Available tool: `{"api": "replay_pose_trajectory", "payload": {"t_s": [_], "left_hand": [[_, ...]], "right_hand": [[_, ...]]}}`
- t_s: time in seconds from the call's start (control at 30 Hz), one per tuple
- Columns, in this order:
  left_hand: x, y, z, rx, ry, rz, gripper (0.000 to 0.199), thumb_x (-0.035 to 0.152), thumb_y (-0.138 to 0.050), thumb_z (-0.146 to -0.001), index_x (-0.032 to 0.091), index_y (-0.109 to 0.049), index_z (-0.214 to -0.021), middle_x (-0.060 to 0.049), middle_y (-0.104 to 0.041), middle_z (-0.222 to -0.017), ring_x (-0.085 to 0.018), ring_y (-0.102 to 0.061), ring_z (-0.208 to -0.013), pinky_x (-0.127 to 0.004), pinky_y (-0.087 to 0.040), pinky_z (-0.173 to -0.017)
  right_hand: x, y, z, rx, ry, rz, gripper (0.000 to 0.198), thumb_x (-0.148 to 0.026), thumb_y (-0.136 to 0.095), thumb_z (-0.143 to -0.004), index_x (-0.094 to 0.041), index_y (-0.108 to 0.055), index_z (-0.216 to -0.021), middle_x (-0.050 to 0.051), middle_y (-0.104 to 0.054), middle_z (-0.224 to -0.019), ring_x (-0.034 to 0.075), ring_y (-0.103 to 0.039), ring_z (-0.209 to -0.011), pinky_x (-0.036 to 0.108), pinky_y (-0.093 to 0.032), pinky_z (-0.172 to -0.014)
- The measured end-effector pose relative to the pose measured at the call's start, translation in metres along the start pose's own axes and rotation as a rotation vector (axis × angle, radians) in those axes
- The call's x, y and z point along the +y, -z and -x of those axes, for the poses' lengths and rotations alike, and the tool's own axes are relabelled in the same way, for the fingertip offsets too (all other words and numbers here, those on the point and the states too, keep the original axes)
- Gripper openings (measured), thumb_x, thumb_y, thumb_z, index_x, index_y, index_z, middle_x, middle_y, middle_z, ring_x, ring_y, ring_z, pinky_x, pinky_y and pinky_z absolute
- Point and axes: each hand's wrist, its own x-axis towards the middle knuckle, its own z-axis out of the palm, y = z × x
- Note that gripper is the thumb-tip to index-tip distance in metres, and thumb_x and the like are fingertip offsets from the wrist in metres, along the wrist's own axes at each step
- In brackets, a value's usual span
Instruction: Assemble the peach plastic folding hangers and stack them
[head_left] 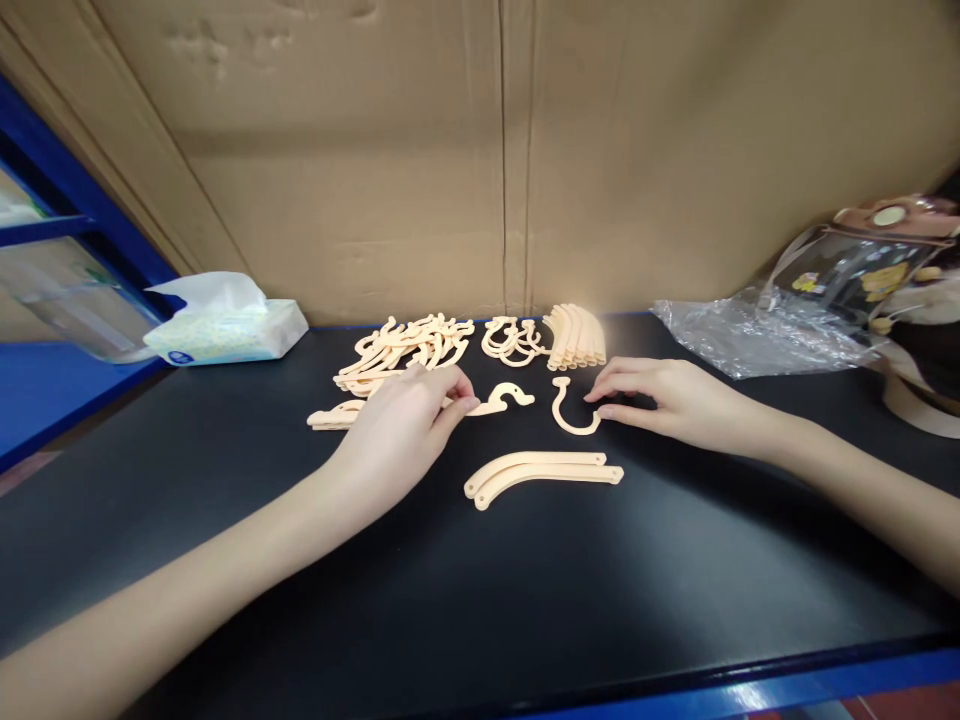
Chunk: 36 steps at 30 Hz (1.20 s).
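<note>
Pc pile (411, 340) behind L grip (401, 425), strip stack (574, 338) behind R grip (667, 398); L pinches duck-head pc (492, 407), R part-open @ hook (575, 430).

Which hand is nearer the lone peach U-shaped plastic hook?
Right. The right hand is at the right end of the hook; the left hand is farther left, at a peach swan-necked plastic piece.

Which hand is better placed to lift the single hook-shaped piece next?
Probably the right hand: it is right at one end of the hook-shaped piece. The left hand is farther away and appears busy, its grip on the bird-headed piece.
</note>
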Motion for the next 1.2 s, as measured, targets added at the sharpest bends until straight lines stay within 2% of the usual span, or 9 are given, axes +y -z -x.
{"api": "replay_pose_trajectory", "payload": {"t_s": [0.2, 0.43, 0.87, 1.2], "left_hand": [[-0.002, -0.014, 0.000, -0.053, -0.108, -0.036, 0.018, 0.031, -0.046, -0.094, 0.021, -0.057, -0.084, -0.002, -0.062, -0.075, -0.022, -0.055, -0.078, -0.033, -0.040, -0.067], [-0.002, -0.017, 0.000, -0.068, -0.219, -0.103, 0.019, 0.032, -0.048, -0.094, 0.019, -0.058, -0.085, -0.002, -0.062, -0.079, -0.020, -0.052, -0.077, -0.032, -0.039, -0.069], [-0.003, -0.016, -0.001, -0.062, -0.278, -0.198, 0.025, 0.026, -0.039, -0.097, 0.018, -0.061, -0.088, -0.005, -0.062, -0.087, -0.021, -0.054, -0.082, -0.034, -0.042, -0.074], [-0.001, -0.012, -0.001, -0.028, -0.240, -0.169, 0.021, 0.024, -0.042, -0.096, 0.019, -0.062, -0.091, -0.005, -0.064, -0.093, -0.022, -0.056, -0.087, -0.035, -0.043, -0.078]], "right_hand": [[0.001, -0.001, 0.000, 0.008, 0.021, 0.011, 0.027, -0.041, -0.047, -0.093, -0.024, -0.065, -0.105, 0.005, -0.064, -0.107, 0.021, -0.063, -0.095, 0.036, -0.049, -0.083], [0.003, -0.003, 0.000, 0.003, 0.019, 0.020, 0.027, -0.041, -0.048, -0.093, -0.024, -0.065, -0.106, 0.004, -0.063, -0.109, 0.020, -0.062, -0.097, 0.036, -0.048, -0.085], [0.003, -0.004, 0.001, -0.003, 0.022, 0.021, 0.028, -0.042, -0.047, -0.093, -0.025, -0.064, -0.108, 0.005, -0.063, -0.110, 0.022, -0.061, -0.099, 0.038, -0.048, -0.087], [0.002, -0.003, 0.000, -0.019, 0.010, 0.030, 0.030, -0.042, -0.046, -0.094, -0.024, -0.065, -0.107, 0.005, -0.062, -0.111, 0.021, -0.061, -0.100, 0.037, -0.048, -0.088]]}}
